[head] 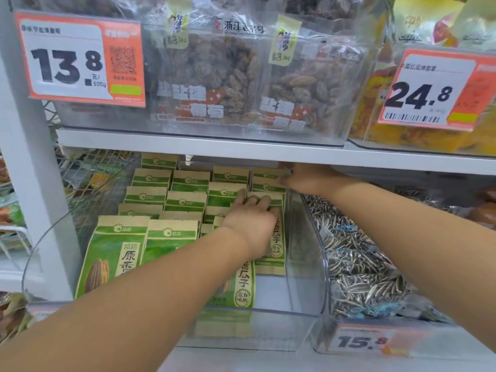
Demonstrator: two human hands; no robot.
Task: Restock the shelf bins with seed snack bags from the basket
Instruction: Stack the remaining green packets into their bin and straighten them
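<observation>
Tidying step, mid-restock: left hand (251,216) lies flat, fingers straight, pressing the green-and-kraft paper seed snack bags (185,202) filling the clear plastic shelf bin (306,264). Right hand (303,178), at one o'clock, pinches a rear bag's top. Basket unseen; next probably squaring the right row.

The single head-worn camera is looking forward and slightly down, sitting close to the shelving. The white shelf edge (241,150) is crossing the middle, the clear bin (303,264) is lying toward six o'clock, and both forearms are reaching in from below.
</observation>
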